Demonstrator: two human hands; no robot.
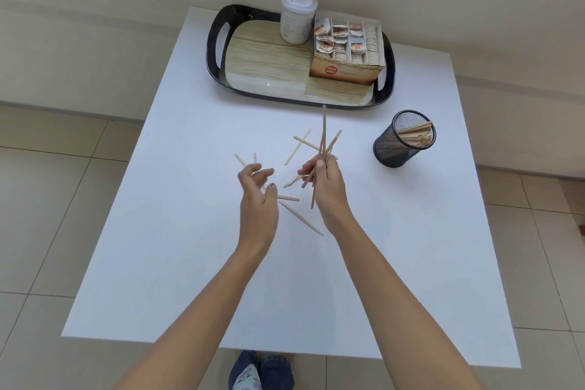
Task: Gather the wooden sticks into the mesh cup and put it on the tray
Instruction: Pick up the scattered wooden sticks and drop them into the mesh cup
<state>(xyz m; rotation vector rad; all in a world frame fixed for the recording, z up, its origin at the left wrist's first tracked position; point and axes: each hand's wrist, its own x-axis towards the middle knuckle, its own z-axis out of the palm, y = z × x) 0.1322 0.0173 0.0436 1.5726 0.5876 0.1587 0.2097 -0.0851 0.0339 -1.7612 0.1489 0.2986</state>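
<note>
loose sticks (pixel 300 218): a handful lay scattered flat around the middle of the table (pixel 190 231), a couple crossing each other, some partly under the hands
bundle of sticks (pixel 323 133): several were fanned out, tips pointing toward the far edge, held up off the table by the right hand
right hand (pixel 326 180): thumb and fingers were pinched around the lower part of that bundle, above the middle of the table
left hand (pixel 256 193): it hovered just left of the right one over the scattered sticks, fingers loosely curled and a bit apart, gripping nothing that I could see
mesh cup (pixel 391 149): black wire mesh, it stood on the table toward the right edge, off the tray and near its front right corner
sticks in the cup (pixel 414 133): a bunch were already leaning against its right wall
tray (pixel 215 51): black rim with handle cutouts and a wood-look base, it sat at the far edge of the table
tea box (pixel 345 70): open carton of tea bags on the tray's right side; the front read something like "Ginger Tea" next to a red round badge too small to read
canister (pixel 297 19): white with a lid, it stood on the tray just behind the box's left end, label print unreadable
</note>
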